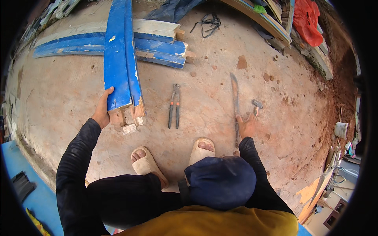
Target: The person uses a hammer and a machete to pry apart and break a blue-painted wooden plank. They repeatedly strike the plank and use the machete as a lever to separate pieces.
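Note:
My left hand [102,109] is closed around the near end of a blue-painted wooden beam [117,59], whose broken, bare-wood end points toward me. This beam lies across other blue beams [161,46] on the ground. My right hand [247,125] is low over the ground with its fingers spread. Its thumb side meets a long rusty machete [235,92], and its fingertips are close to a small hammer [257,104]. The hand hides part of the hammer's handle, so any contact is unclear. Pincers [174,106] with black and orange handles lie between my hands.
Sandalled feet [149,161] stand on the stained concrete floor [197,94]. A black cord [208,25] lies at the back. Stacked timber [256,13] and a red plastic bag [307,21] are at the far right. A white bucket [341,130] stands by the right edge.

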The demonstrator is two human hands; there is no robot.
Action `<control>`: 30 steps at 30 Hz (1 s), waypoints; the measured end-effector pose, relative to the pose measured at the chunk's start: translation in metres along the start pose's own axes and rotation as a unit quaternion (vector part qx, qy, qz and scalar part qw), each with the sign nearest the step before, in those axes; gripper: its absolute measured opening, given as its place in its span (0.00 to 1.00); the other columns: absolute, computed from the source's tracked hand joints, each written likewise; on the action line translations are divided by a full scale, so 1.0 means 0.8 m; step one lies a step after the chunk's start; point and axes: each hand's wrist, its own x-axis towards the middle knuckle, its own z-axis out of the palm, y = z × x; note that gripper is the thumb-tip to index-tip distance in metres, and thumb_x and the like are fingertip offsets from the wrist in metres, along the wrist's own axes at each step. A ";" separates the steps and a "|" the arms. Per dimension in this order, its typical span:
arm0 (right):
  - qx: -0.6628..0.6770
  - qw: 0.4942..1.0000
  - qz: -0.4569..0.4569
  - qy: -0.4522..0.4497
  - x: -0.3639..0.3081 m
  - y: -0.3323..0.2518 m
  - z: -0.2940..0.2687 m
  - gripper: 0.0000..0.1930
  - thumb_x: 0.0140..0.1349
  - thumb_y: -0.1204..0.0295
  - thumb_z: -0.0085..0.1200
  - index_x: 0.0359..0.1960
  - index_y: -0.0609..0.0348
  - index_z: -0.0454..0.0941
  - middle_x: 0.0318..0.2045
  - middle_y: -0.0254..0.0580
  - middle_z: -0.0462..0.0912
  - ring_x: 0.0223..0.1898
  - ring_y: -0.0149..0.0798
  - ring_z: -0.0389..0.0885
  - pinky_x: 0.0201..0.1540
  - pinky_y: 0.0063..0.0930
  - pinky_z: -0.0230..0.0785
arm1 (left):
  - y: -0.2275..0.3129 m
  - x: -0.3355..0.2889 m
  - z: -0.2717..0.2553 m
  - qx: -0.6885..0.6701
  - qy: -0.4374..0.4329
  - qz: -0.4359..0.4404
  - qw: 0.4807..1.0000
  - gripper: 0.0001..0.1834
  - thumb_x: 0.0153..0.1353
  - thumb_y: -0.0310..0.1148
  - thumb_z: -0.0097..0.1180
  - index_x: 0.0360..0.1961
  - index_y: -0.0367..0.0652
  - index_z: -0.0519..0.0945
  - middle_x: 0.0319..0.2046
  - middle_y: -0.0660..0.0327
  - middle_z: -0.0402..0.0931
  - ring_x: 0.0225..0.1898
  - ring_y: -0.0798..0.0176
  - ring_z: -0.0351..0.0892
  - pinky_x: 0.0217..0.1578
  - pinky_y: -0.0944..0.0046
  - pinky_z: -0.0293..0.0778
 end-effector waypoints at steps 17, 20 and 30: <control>0.322 0.911 0.111 -0.231 0.080 -0.148 -0.088 0.23 0.69 0.53 0.60 0.48 0.64 0.76 0.24 0.36 0.80 0.18 0.35 0.76 0.25 0.28 0.71 | -0.081 0.003 -0.034 -0.011 0.000 0.077 0.997 0.38 0.64 0.52 0.66 0.64 0.33 0.71 0.56 0.51 0.77 0.59 0.58 0.77 0.60 0.60 0.73; 0.401 0.852 0.054 -0.332 0.108 -0.230 -0.161 0.19 0.72 0.53 0.60 0.45 0.58 0.76 0.21 0.32 0.76 0.17 0.25 0.72 0.20 0.22 0.64 | -0.092 0.015 -0.030 -0.049 0.020 0.083 0.995 0.37 0.63 0.53 0.65 0.62 0.33 0.73 0.53 0.52 0.78 0.55 0.60 0.78 0.59 0.61 0.73; 0.211 0.773 -0.183 -0.570 0.116 -0.369 -0.224 0.17 0.71 0.58 0.61 0.48 0.60 0.78 0.25 0.28 0.76 0.19 0.23 0.71 0.22 0.22 0.65 | -0.108 0.026 -0.011 -0.042 0.104 0.118 0.987 0.34 0.66 0.53 0.61 0.58 0.31 0.73 0.50 0.51 0.79 0.52 0.61 0.78 0.55 0.62 0.74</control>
